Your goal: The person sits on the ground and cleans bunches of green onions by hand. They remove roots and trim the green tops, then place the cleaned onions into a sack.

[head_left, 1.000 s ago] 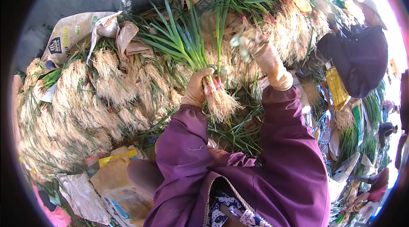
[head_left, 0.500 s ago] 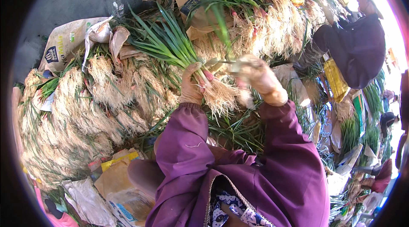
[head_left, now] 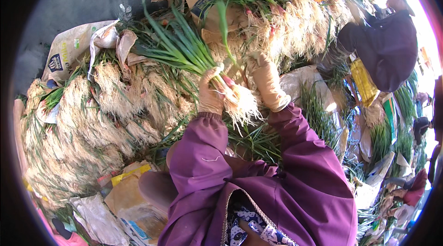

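Observation:
My gloved left hand is closed around a bunch of spring onions. Their green leaves fan up to the left, and reddish bulbs with pale roots stick out to the right. A single upright green stalk runs down between my hands, turning thin and brownish at its lower end. Close to that end is my gloved right hand, its fingers curled together just right of the bunch. What those fingertips pinch is hidden.
Heaped spring onions with dangling roots lie at left, with another pile beyond my hands. Sacks lie under and around them. A seated person in dark clothes is at far right, near a yellow sack.
My right hand, blurred before, is now sharper and slightly left, nearer the bunch. The single stalk has shifted left and stands clear of blur. My left hand keeps its grip, moved only slightly.

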A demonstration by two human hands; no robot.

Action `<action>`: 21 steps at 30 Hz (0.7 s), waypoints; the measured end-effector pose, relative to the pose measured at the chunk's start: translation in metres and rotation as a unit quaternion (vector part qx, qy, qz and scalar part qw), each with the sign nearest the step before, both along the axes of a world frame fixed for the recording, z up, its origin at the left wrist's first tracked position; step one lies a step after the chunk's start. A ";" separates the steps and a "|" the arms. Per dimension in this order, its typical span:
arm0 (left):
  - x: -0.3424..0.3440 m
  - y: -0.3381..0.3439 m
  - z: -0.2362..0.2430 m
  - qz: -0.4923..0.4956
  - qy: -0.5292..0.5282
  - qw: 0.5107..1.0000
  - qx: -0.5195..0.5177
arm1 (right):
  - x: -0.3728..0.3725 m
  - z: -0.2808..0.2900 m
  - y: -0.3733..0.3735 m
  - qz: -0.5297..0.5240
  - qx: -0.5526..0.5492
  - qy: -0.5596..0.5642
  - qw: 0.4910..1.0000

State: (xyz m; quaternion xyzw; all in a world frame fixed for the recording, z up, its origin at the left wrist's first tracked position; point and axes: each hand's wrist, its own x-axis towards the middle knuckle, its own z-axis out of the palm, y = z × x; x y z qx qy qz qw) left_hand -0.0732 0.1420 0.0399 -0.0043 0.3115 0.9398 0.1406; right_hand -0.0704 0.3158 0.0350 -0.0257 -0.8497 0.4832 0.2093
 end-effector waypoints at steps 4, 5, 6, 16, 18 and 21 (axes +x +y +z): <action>-0.005 0.001 0.002 -0.026 0.013 0.999 0.038 | 0.004 0.005 0.000 0.031 -0.352 0.030 0.935; -0.005 0.002 0.002 -0.035 0.019 0.999 0.019 | 0.005 0.008 -0.001 0.031 -0.265 -0.006 0.964; -0.006 0.002 0.002 -0.036 0.022 0.999 0.001 | 0.005 0.011 -0.003 0.025 -0.185 -0.085 0.979; -0.015 0.004 -0.011 -0.093 -0.010 0.994 0.054 | -0.008 0.024 -0.013 -0.010 -0.075 0.016 0.997; -0.017 0.003 -0.012 -0.091 -0.013 0.992 0.091 | -0.029 0.017 0.003 -0.122 0.073 0.129 0.982; -0.017 -0.005 -0.010 -0.080 0.002 0.995 0.054 | -0.042 -0.007 0.047 -0.018 -0.036 0.086 0.995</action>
